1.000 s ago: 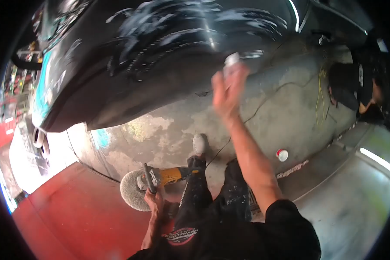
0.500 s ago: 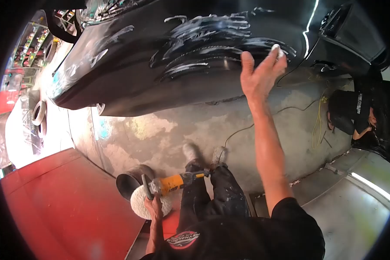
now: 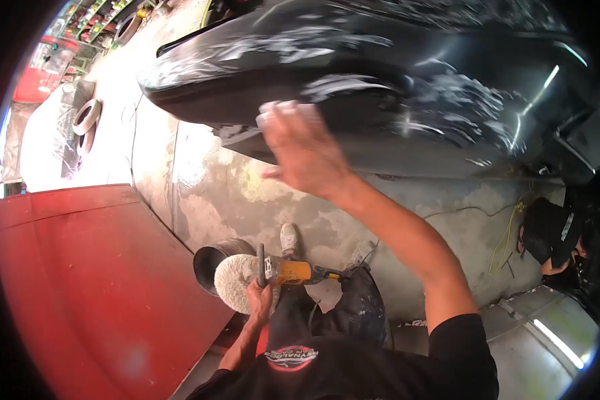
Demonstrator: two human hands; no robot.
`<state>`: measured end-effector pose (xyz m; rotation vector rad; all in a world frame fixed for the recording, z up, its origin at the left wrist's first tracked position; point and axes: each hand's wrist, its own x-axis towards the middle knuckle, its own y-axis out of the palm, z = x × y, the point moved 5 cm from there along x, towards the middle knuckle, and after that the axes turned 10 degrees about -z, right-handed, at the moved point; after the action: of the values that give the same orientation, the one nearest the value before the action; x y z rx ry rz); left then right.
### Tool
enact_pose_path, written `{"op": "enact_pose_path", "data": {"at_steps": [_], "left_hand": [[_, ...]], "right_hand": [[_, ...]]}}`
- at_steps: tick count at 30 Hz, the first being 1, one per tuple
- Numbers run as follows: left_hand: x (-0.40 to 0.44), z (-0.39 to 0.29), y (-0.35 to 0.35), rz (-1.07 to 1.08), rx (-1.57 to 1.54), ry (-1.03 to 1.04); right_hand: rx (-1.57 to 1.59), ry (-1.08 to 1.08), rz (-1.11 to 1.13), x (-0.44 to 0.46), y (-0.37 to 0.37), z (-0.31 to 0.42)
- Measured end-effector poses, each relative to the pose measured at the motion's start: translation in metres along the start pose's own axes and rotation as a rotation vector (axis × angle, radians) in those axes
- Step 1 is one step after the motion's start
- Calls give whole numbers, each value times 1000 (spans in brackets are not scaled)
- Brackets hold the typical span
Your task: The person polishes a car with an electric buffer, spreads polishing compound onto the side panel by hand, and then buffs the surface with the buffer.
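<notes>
My left hand point(image 3: 259, 299) is closed around the side handle of a yellow-and-black polisher point(image 3: 293, 272). A round, fluffy white buffing pad point(image 3: 231, 285) is fitted to its head, held low by my legs. My right hand point(image 3: 307, 150) is stretched out over the lower edge of the black car's panel point(image 3: 380, 150), its fingers extended and whitened at the tips. Whether the fingers touch the panel I cannot tell. White streaky smears point(image 3: 463, 100) cover several areas of the black bodywork.
A red panel point(image 3: 107, 260) lies to my left, beside a dark bucket point(image 3: 207, 270). Cables point(image 3: 467, 210) run along the concrete floor point(image 3: 260, 213). Another person point(image 3: 550, 233) crouches at the far right. Tires point(image 3: 87, 119) stand at the left back.
My right hand has swept left across the car toward its end. My view has shifted left, and more white smears show on the panel. The polisher stays in my left hand.
</notes>
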<state>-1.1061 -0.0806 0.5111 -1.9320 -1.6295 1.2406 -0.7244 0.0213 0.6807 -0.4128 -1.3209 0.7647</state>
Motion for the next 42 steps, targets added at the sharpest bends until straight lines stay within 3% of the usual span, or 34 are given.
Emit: {"op": "enact_pose_path", "data": {"at_steps": [2,6,9,10,12,13,14,16,20,22,25,27,29,31,34,35,37,39,42], "left_hand": [[6,-22,-19,7,-96,-65],[67,20,-31,29,-37,-100],[94,10,-45,34,-146,-145],[108,11,-51,43,-149,-170],[143,42,-54,12,-144,-7],[157,54,-55,16,-166,10],[165,62,-60,29,-181,22],[174,50,-71,79,-248,-50],[171,72,-76,96,-246,-125],[175,62,-75,127,-249,-164],[176,54,-75,170,-192,-130],[170,44,-72,193,-187,-79],[176,52,-71,243,-192,-84],[179,65,-64,292,-196,-88],[175,67,-50,334,-166,-32],[168,50,-49,377,-93,98],[165,46,-46,369,-124,75],[163,48,-42,374,-127,48],[160,51,-35,373,-100,33]], "right_hand": [[-478,75,-127,-16,2,-25],[-145,244,67,-57,19,-6],[-414,404,-359,-5,-23,-37],[-471,457,-376,11,-20,-59],[-514,223,-31,6,33,-33],[-276,163,38,-1,49,-6],[-128,227,16,-25,68,11],[-182,402,-65,-68,56,9],[-278,520,-138,-129,106,11],[-325,569,-192,-137,121,10],[52,799,-340,-157,114,34],[-285,772,-625,-192,81,-1],[-389,851,-649,-168,57,-42],[-344,783,-831,-142,72,-30],[135,887,-424,-153,111,42],[-78,845,-466,-180,111,33],[-525,818,-432,-259,84,-25],[-671,935,-452,-316,67,-82],[-382,1209,-759,-289,43,-126]]}}
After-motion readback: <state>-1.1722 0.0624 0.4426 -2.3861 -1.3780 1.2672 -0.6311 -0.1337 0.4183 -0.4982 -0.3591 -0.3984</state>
